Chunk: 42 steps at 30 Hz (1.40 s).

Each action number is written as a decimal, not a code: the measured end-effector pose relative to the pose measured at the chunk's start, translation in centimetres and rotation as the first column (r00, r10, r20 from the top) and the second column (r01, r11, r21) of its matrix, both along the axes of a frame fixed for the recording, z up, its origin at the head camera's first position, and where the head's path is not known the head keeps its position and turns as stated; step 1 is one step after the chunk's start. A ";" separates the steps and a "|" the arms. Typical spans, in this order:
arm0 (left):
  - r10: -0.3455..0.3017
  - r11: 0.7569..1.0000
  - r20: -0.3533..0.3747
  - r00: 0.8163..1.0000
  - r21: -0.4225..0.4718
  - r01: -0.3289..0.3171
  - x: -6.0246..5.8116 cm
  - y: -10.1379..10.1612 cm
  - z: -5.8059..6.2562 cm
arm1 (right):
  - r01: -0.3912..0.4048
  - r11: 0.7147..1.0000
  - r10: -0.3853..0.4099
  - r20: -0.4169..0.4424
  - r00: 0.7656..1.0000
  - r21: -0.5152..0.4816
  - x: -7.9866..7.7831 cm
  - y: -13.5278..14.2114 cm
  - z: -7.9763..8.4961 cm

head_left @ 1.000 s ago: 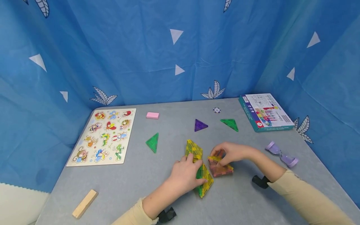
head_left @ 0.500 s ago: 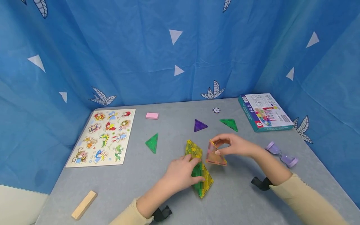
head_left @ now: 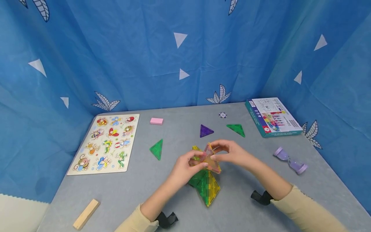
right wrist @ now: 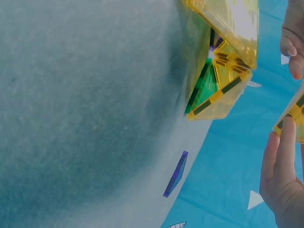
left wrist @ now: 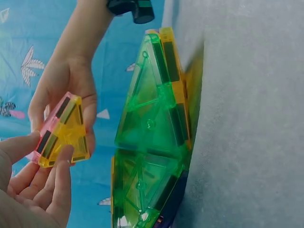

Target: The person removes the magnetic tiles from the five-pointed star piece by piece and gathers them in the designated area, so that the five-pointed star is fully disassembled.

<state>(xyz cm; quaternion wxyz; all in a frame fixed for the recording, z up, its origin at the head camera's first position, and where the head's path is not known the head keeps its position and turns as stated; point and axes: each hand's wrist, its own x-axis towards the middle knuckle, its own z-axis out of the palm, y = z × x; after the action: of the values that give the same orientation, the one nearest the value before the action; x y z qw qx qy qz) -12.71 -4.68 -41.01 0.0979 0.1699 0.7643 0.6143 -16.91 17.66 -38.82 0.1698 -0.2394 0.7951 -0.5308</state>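
Both hands hold one small piece of pink and yellow magnetic tiles [head_left: 213, 163], raised above the table. My left hand [head_left: 185, 166] pinches its left side between thumb and fingertips, and my right hand [head_left: 230, 154] grips the upper right. The left wrist view shows the yellow face of this piece [left wrist: 72, 132] between the two hands; the right wrist view cuts part of it off. Just below stands a construction of green and yellow magnetic tiles [head_left: 207, 188], touched by neither hand. Its green faces [left wrist: 149, 109] fill the middle of the left wrist view. Its back part is hidden behind the hands.
Loose triangular tiles lie around: green [head_left: 156, 149], purple [head_left: 206, 130] and another green [head_left: 237, 129]. An insect puzzle board [head_left: 103, 145], wooden block [head_left: 86, 214], pink block [head_left: 156, 121], poker chip [head_left: 223, 115], toy box [head_left: 273, 117] and purple hourglass [head_left: 290, 160] surround them.
My right hand has lifted the pink and yellow piece up and to the left. My left hand has let go of the green and yellow construction and now pinches that piece.
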 end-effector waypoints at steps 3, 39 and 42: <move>-0.027 0.996 0.078 0.997 0.090 0.020 -0.3 -0.2 -0.3 | -0.004 1.000 0.004 -0.006 1.000 0.015 0.1 -0.2 -0.2; 0.044 0.979 0.111 0.993 0.192 -0.065 -2.1 -3.0 -0.3 | 0.397 0.911 -0.413 0.210 0.886 0.114 -4.1 10.5 -1.3; 0.028 0.978 0.101 0.994 0.204 -0.049 -2.1 -3.1 -0.3 | 0.370 0.915 -0.402 0.267 0.876 0.162 -4.4 12.3 -2.5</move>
<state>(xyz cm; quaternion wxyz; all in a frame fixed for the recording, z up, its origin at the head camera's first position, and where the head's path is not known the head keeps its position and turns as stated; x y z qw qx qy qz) -14.76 -7.81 -41.32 0.1052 0.1340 0.6940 0.6995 -21.27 29.98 -41.37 0.1893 0.0151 0.8195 -0.5407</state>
